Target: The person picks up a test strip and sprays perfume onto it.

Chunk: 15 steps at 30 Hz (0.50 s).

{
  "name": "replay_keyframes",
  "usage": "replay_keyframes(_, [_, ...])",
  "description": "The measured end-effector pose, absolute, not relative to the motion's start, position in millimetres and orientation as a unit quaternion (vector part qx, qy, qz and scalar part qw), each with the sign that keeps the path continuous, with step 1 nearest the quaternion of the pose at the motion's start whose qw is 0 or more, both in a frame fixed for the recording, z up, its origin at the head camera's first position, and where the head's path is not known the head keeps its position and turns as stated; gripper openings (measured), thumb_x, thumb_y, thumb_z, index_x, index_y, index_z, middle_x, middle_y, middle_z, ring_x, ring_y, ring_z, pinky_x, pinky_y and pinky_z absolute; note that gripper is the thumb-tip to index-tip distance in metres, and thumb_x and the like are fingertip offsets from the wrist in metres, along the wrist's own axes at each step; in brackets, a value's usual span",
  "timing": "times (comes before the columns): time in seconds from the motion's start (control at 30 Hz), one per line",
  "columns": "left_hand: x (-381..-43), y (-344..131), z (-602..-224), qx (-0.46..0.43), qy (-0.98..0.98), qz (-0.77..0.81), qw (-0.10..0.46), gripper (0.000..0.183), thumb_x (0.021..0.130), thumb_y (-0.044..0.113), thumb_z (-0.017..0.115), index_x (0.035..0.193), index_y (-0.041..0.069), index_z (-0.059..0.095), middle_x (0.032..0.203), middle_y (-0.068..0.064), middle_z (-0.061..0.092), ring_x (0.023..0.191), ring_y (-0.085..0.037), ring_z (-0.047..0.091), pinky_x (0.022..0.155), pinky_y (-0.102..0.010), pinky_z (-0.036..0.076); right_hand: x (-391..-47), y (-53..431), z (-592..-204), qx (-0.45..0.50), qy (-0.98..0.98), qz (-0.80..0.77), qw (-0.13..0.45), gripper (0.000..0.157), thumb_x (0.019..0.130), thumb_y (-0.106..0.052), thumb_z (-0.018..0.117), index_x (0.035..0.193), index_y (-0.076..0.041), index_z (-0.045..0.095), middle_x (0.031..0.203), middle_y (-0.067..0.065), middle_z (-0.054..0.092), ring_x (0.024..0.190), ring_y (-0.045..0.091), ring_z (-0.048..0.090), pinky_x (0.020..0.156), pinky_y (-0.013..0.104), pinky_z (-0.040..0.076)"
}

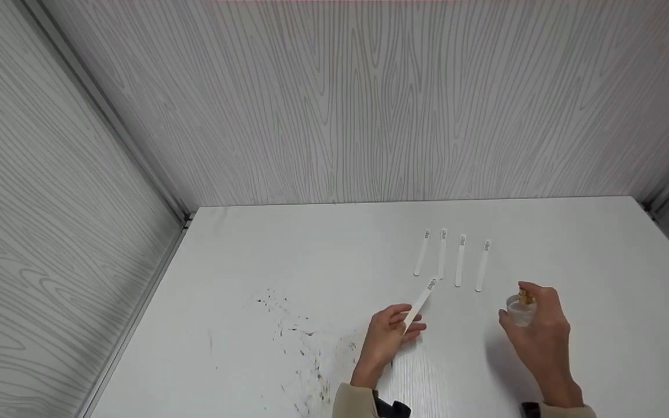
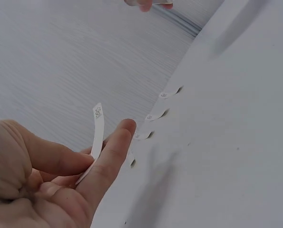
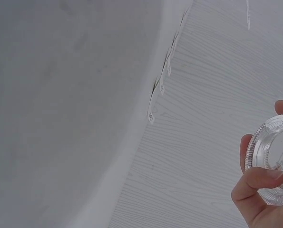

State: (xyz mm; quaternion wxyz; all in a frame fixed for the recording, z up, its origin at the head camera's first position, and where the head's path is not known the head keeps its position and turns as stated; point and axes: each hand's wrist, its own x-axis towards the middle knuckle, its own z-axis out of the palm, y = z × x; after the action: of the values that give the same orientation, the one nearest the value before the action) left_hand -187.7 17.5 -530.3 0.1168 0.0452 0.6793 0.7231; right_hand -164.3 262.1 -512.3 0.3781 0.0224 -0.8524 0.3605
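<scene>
My left hand (image 1: 385, 337) pinches a white paper test strip (image 1: 420, 305) near its lower end, thumb against the fingers. The strip (image 2: 98, 130) slants upward, and small dark print marks its free end. To the right, my right hand (image 1: 545, 334) grips a transparent glass perfume bottle (image 1: 520, 314) with a gold-coloured spray top (image 1: 525, 296). A fingertip lies on that top in the head view. The right wrist view shows the ribbed round base of the bottle (image 3: 259, 154), cut off by the frame edge. Bottle and held strip are apart.
Several more printed paper strips (image 1: 460, 261) lie in a loose row on the white table (image 1: 241, 249), beyond my hands. Dark specks and smears (image 1: 305, 342) mark the tabletop left of my left hand. Wood-grain panels (image 1: 334, 104) wall in the back and sides.
</scene>
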Motion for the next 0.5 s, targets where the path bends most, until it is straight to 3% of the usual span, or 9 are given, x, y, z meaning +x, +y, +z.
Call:
replay_keyframes(0.17, [-185.3, 20.5, -530.2, 0.051, 0.685, 0.72, 0.1, 0.03, 0.101, -0.012, 0.045, 0.129, -0.017, 0.053, 0.109, -0.021, 0.071, 0.097, -0.03, 0.074, 0.084, -0.028, 0.058, -164.2, 261.7, -512.8, 0.04, -0.852, 0.358, 0.379, 0.066, 0.06, 0.026, 0.079, 0.119, 0.009, 0.056, 0.108, 0.023, 0.06, 0.099, 0.039, 0.062, 0.085, 0.008, 0.031])
replay_keyframes(0.27, [-184.6, 21.8, -529.3, 0.047, 0.695, 0.711, 0.092, 0.029, 0.101, -0.01, 0.047, 0.129, -0.016, 0.055, 0.108, -0.019, 0.072, 0.095, -0.028, 0.074, 0.081, -0.026, 0.058, -164.3, 261.5, -512.7, 0.043, -0.854, 0.353, 0.379, 0.066, 0.059, 0.026, 0.079, 0.119, 0.008, 0.056, 0.107, 0.023, 0.059, 0.098, 0.039, 0.062, 0.085, 0.022, 0.044])
replay_keyframes(0.33, [-184.2, 22.8, -529.0, 0.043, 0.701, 0.706, 0.086, 0.028, 0.102, -0.009, 0.048, 0.128, -0.015, 0.056, 0.106, -0.018, 0.073, 0.093, -0.026, 0.075, 0.08, -0.025, 0.058, -164.5, 261.5, -512.7, 0.043, -0.855, 0.351, 0.378, 0.066, 0.06, 0.025, 0.079, 0.119, 0.008, 0.056, 0.107, 0.023, 0.059, 0.099, 0.04, 0.063, 0.085, 0.022, 0.044])
replay_keyframes(0.4, [-183.8, 23.9, -528.6, 0.04, 0.704, 0.704, 0.08, 0.027, 0.101, -0.009, 0.05, 0.127, -0.014, 0.057, 0.104, -0.017, 0.074, 0.092, -0.026, 0.075, 0.078, -0.025, 0.059, -164.7, 261.5, -512.5, 0.043, -0.856, 0.35, 0.378, 0.066, 0.06, 0.025, 0.08, 0.119, 0.008, 0.056, 0.106, 0.023, 0.059, 0.098, 0.041, 0.063, 0.086, 0.021, 0.044])
replay_keyframes(0.5, [-183.8, 27.4, -528.5, 0.041, 0.704, 0.705, 0.07, 0.025, 0.101, -0.009, 0.052, 0.124, -0.014, 0.059, 0.099, -0.017, 0.074, 0.09, -0.026, 0.075, 0.077, -0.026, 0.059, -165.0, 261.6, -512.3, 0.039, -0.856, 0.353, 0.376, 0.066, 0.06, 0.025, 0.08, 0.119, 0.007, 0.056, 0.106, 0.023, 0.059, 0.098, 0.041, 0.063, 0.085, 0.009, 0.034])
